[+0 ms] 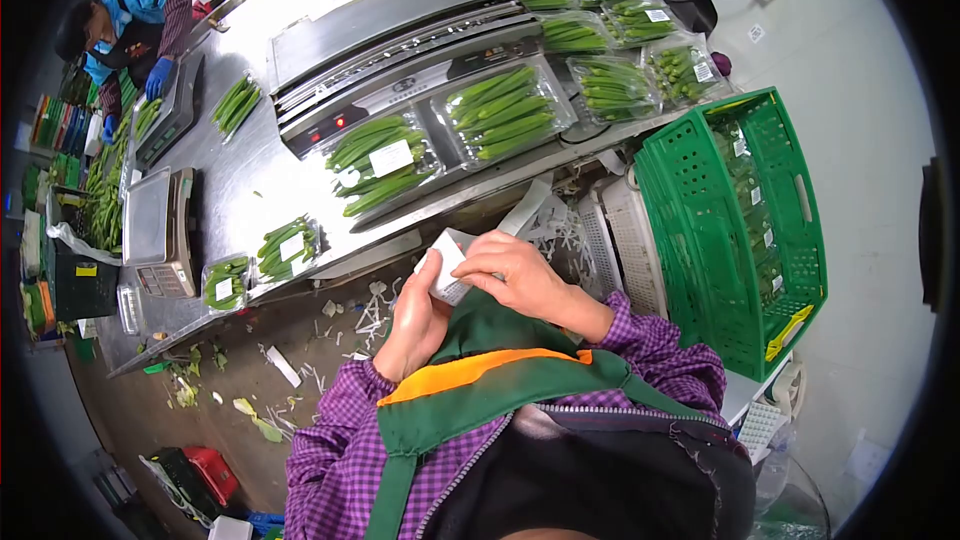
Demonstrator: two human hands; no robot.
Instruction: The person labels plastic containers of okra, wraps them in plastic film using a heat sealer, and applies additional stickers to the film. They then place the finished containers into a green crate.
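Observation:
My left hand (pixel 415 325) is closed around a small white roll of labels (pixel 452 265), held in front of my green apron. Against the right side of the roll, my right hand (pixel 515 275) has its fingers pressed together; what they pinch, if anything, is too small to make out. Beyond my hands, near the table edge, lies a wrapped tray of green pods with a white label (pixel 365 180). Beside it is another wrapped tray (pixel 500 115) with no label visible. Two smaller labelled packs (pixel 287 248) (pixel 226 282) lie to the left.
A wrapping machine (pixel 390 30) stands on the metal table (pixel 240 160), with several packs behind its right end. Green crates (pixel 700 230) are at the right. A scale (pixel 165 230) stands left. A co-worker (pixel 135 25) in blue gloves handles pods at the far left.

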